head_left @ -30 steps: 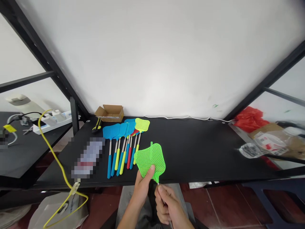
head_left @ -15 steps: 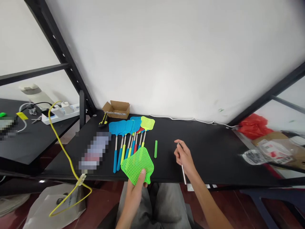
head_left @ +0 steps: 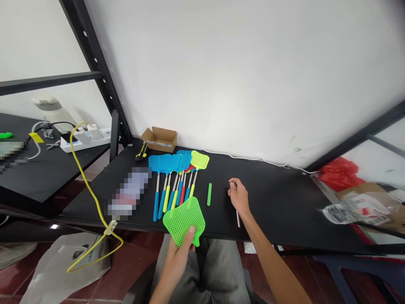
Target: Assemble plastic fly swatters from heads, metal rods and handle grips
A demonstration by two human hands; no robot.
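Note:
My left hand grips a green fly swatter head by its lower corner, thumb on top of the mesh. In my right hand is a thin silver metal rod, slanting down past the wrist; the fingers are closed round its upper part. Between the two hands, a green handle grip lies upright in view on the black table. Several assembled fly swatters, mostly blue with yellow-green and red ones, lie side by side behind my left hand, partly overlapping.
An open cardboard box stands by the wall, with a black and yellow tool beside it. A yellow cable hangs from the power strip at left. Red plastic and clear packaging lie at right.
My right hand has moved slightly left and up with the rod, which now stands steeper. The left hand still holds the green head. The view has shifted a little.

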